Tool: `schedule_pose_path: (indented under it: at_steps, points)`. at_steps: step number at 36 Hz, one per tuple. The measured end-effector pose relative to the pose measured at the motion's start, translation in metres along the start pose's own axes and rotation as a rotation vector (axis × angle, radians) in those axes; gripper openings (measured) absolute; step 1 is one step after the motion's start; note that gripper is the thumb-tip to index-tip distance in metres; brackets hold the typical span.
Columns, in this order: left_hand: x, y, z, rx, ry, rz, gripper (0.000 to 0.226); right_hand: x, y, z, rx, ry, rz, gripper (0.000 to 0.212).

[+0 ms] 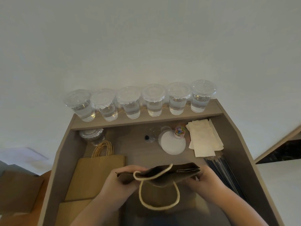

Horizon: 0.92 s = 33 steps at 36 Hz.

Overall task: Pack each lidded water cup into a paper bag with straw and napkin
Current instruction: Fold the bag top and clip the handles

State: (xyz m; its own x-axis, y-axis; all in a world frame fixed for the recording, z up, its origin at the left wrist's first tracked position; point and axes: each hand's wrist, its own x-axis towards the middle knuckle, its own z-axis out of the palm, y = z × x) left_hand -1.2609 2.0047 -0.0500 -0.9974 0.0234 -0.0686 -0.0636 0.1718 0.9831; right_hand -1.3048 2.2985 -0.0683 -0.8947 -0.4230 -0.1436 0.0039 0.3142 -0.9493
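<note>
Currently, one brown paper bag [162, 174] is held between both hands above the near middle of the desk [141, 154]. The bag is mostly folded, with its mouth edge turned toward the camera. One cord handle [158, 207] hangs down in a loop; the other lies across the top of the bag.

- The left hand [121, 178] grips the bag's left end, fingers curled round the paper.
- The right hand [203, 178] pinches the bag's right end between thumb and curled fingers.

A stack of flat bags [96, 175] lies on the desk just left of the held bag, handles pointing away from the person. Dark straws [223, 172] lie in a bundle along the desk's right side, just beside the right hand. Pale napkins [204, 137] lie in a pile beyond the straws, near the far right corner. White round discs [173, 144] sit left of the napkins, with a small tub of coloured paper clips [180, 132] touching their far edge.

Six lidded cups [154, 101] of water stand upright in a row on the raised shelf [146, 121] at the back of the desk. A seventh cup [92, 136] stands below the shelf at the far left, behind the stack's handles.
</note>
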Motion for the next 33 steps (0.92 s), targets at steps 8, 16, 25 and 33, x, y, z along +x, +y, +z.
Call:
schedule_pose_path:
  at_steps: [8, 16, 25, 33]
  points:
    - [-0.001, 0.011, -0.003, 0.145, 0.074, -0.081, 0.029, -0.002, 0.004, 0.002, -0.027, -0.017, 0.077, 0.007]
    - [-0.017, -0.004, -0.018, 0.169, 0.193, 0.012, 0.111, -0.023, 0.004, -0.001, -0.071, 0.261, 0.086, 0.082]
    - [-0.042, -0.051, -0.021, 0.166, 0.070, -0.266, 0.104, -0.045, 0.027, 0.001, -0.079, 0.042, 0.177, 0.073]
    - [-0.044, -0.061, -0.006, 0.457, -0.128, -0.362, 0.064, -0.044, 0.078, 0.022, -0.221, 0.003, 0.301, 0.047]
